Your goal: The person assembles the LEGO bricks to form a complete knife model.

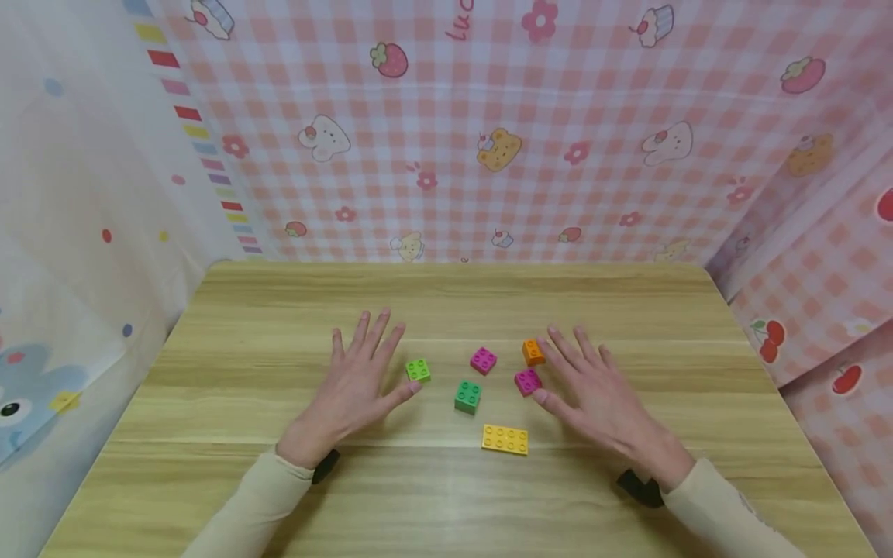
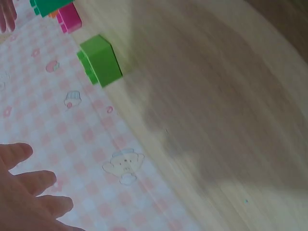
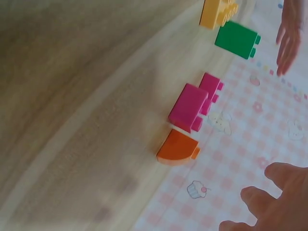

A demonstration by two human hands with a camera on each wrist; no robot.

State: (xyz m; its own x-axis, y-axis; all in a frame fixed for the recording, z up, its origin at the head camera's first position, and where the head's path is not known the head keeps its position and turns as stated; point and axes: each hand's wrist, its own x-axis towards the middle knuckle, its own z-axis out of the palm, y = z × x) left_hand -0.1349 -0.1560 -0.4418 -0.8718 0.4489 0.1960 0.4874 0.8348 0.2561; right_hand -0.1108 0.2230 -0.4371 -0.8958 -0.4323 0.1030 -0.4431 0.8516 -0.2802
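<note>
hands apart, fingers spread, neither gripping anything. left hand point(image 1: 352, 391) has lime block point(image 1: 418, 370) just beside its thumb. right hand point(image 1: 605, 407) is by orange block point(image 1: 533, 353) and one magenta block point(image 1: 528, 381); can't tell contact. other magenta block point(image 1: 484, 360), green block point(image 1: 467, 397), yellow block point(image 1: 505, 439) on table point(image 1: 418, 504) between.
</note>
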